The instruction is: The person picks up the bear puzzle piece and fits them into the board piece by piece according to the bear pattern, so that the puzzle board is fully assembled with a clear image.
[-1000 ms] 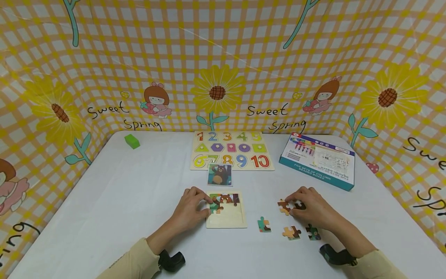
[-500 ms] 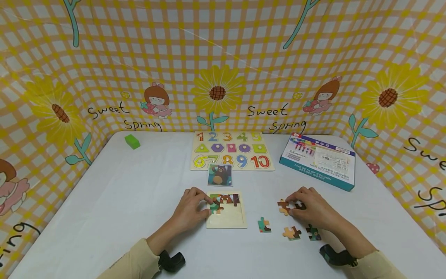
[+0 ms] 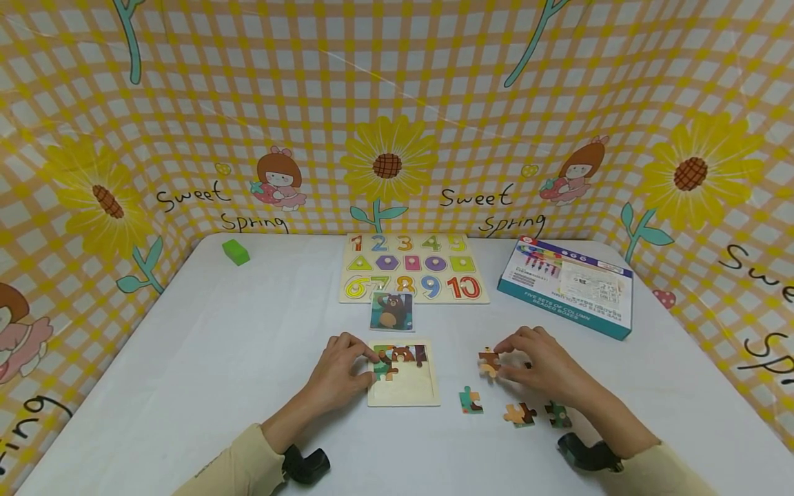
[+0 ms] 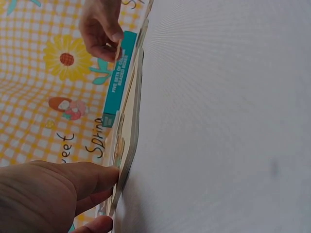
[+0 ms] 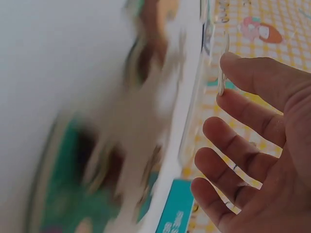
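My left hand holds the left edge of a wooden puzzle tray with thumb and fingertips. Joined jigsaw pieces with a bear's head fill the tray's top and upper left; bare wood shows below. To the tray's right, my right hand pinches a brown jigsaw piece between thumb and index finger. In the right wrist view this piece is seen edge-on, the other fingers loosely bent. Loose pieces lie nearby: a teal one, an orange-brown one and a dark green one. Another is mostly hidden behind the right hand.
A bear picture card lies behind the tray, overlapping a wooden number board. At the back right is a teal-sided box, at the back left a green block. A checked cloth walls the white table.
My right hand has picked up the brown jigsaw piece and moved it a little left toward the tray. The left hand and the tray have stayed in place.
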